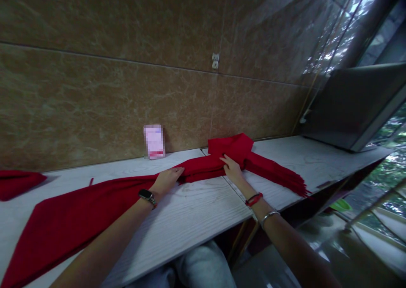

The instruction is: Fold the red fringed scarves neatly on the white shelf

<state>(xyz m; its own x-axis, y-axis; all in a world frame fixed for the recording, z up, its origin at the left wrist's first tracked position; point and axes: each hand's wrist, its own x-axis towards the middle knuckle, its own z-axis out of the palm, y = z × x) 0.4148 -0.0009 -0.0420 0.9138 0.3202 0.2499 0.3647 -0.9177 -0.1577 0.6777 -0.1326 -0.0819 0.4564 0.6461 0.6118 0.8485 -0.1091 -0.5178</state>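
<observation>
A long red scarf (203,168) lies across the white table, gathered into a narrow strip in its middle. It spreads wide at the left, and a fringed end (285,174) reaches toward the table's front edge at the right. My left hand (169,179) is closed on the narrow strip, its fingertips partly hidden in the cloth. To the right, my right hand (232,168) grips the scarf where it crosses a folded red part (233,144) near the wall. Some of its fingers are hidden from view.
Another piece of red cloth (19,182) lies at the far left. A blurred pinkish card-like thing (154,142) leans against the brown tiled wall (111,97). At the right end of the white table (196,207) stands a large dark box-shaped object (345,106). Sockets (215,61) sit on the wall.
</observation>
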